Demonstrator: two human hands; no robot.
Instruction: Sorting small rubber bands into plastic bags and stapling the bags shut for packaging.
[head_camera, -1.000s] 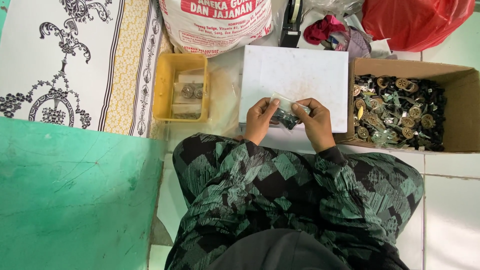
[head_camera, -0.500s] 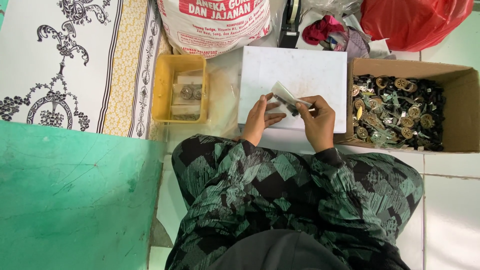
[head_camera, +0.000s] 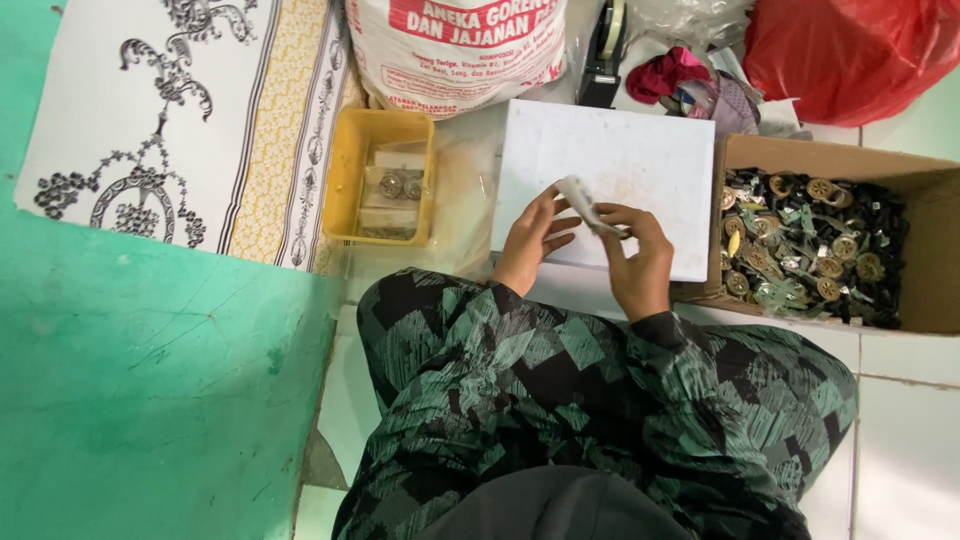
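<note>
My left hand (head_camera: 531, 238) and my right hand (head_camera: 636, 258) meet over the near edge of a white board (head_camera: 620, 160) on the floor. Both pinch a small clear plastic bag (head_camera: 583, 203) that stands up between the fingertips. What is inside the bag is too small to tell. To the right stands an open cardboard box (head_camera: 905, 180) filled with several small metal wheels and dark parts. To the left is a yellow plastic tray (head_camera: 357, 160) holding a few small bagged metal pieces. My knees in green and black patterned cloth sit just below the hands.
A large white printed sack (head_camera: 455, 50) leans behind the board, with a black tape dispenser (head_camera: 603, 50) beside it. A red plastic bag (head_camera: 850, 55) and pink cloth lie at the back right. A patterned mat (head_camera: 150, 120) and a green floor cover (head_camera: 130, 400) fill the left.
The small bag was held low and flat between both hands; now it is lifted and tilted upright. The left hand's fingers have spread along its left edge.
</note>
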